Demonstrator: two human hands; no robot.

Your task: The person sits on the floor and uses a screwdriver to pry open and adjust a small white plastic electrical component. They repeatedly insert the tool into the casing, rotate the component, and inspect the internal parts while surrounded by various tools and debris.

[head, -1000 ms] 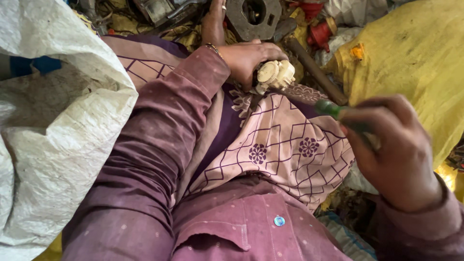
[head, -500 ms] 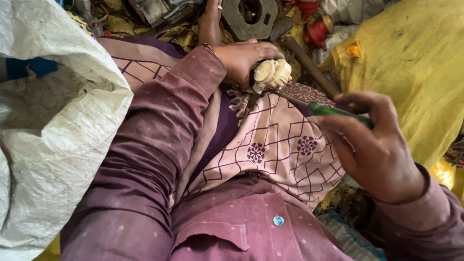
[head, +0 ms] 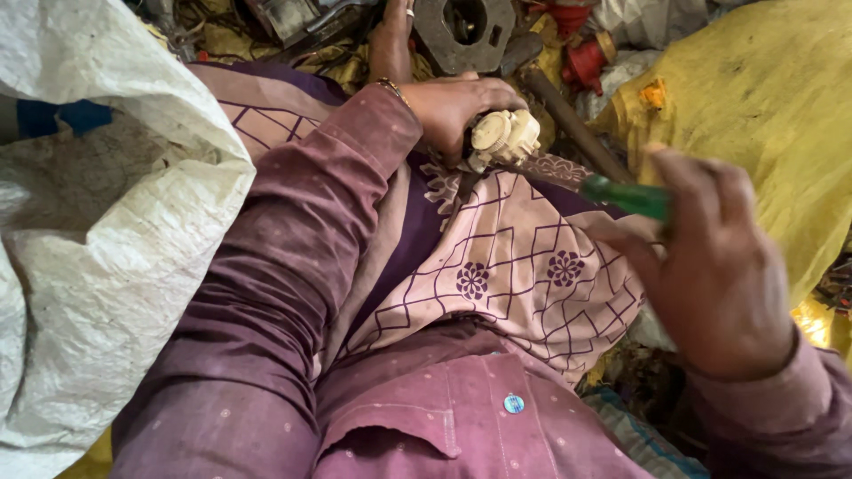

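My left hand (head: 457, 104) grips a cream plastic part (head: 503, 136) with round knobs, resting on my knee over patterned pink cloth (head: 515, 266). My right hand (head: 719, 275) is closed around a green-handled screwdriver (head: 626, 195); its thin shaft points left toward the cream part, and the tip reaches its lower edge. My purple sleeves fill the foreground.
A large white woven sack (head: 98, 248) bulges at the left. A yellow sack (head: 763, 98) lies at the right. Beyond my knee lie a grey metal casting with a hole (head: 466, 31), red parts (head: 586, 58), a dark rod (head: 568, 124) and scrap.
My right hand with the screwdriver has drawn slightly lower and nearer to me. The left hand keeps holding the cream part in about the same place.
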